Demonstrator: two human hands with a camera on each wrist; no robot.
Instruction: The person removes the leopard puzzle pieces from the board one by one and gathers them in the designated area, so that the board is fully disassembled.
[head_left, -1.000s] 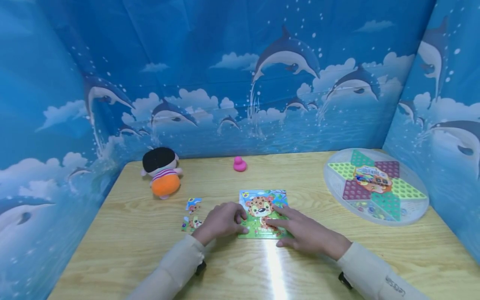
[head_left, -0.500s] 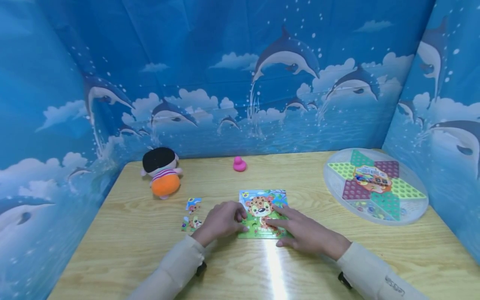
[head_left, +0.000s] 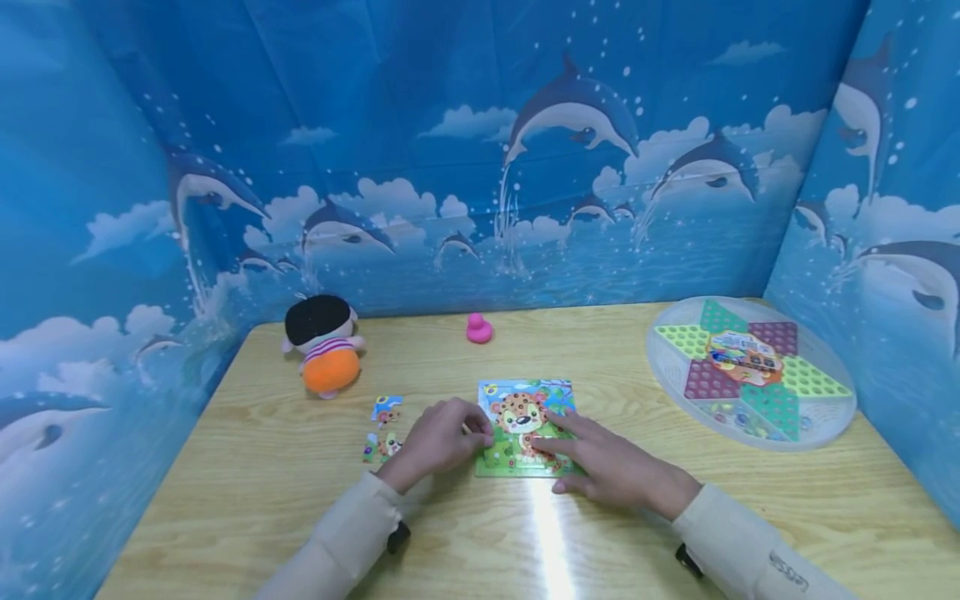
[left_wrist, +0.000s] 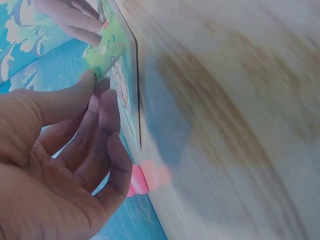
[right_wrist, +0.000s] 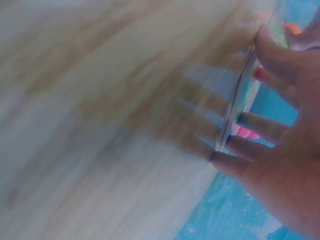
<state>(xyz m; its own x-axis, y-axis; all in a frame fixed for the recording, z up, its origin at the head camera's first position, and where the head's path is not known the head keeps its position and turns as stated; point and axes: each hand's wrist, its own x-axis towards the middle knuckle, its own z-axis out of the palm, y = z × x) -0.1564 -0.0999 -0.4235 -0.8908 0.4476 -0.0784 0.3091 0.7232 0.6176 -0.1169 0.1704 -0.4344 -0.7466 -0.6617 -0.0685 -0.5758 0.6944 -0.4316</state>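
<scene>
A leopard jigsaw puzzle lies flat in its tray on the table. At its left edge my left hand pinches a green puzzle piece between thumb and fingertip, and the left wrist view shows that piece tilted up over the tray. My right hand rests on the right part of the puzzle with its fingers spread, covering some of the picture. Left of my left hand lie loose puzzle pieces, one blue and brown and others with a pale animal face, partly hidden by the hand.
A doll with orange bottoms lies at the back left. A pink rubber duck sits near the back edge. At the right is a round Chinese checkers board. A dolphin-print curtain hangs behind the table.
My left hand's thumb has drawn up toward the fingers, and the green piece has shifted slightly at the lower left of the puzzle. My right hand stays in place.
</scene>
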